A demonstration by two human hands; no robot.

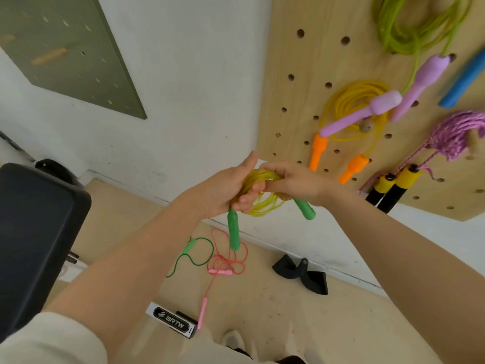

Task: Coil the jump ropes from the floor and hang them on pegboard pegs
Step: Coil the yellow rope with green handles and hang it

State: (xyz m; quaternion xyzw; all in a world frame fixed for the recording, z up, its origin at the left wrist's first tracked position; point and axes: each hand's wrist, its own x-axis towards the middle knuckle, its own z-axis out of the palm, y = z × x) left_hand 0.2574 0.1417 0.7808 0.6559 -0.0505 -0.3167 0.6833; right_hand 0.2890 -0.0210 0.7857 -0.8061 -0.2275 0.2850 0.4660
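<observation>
Both hands hold a coiled yellow jump rope (262,204) with green handles at chest height. My left hand (225,190) grips the coil, and one green handle (233,231) hangs below it. My right hand (291,181) closes on the coil's right side, with the other green handle (304,207) sticking out beneath. On the floor lie a pink jump rope (225,261) and a thin green jump rope (195,254), both loose. The wooden pegboard (294,101) on the right carries several hung ropes.
On the pegboard hang a yellow rope with orange handles (351,101), a lime rope with lilac handles (409,24), a purple rope with yellow-black handles (456,132) and a blue foam tube (464,82). A dark bench pad (34,232) stands left. Black straps (301,274) lie by the wall.
</observation>
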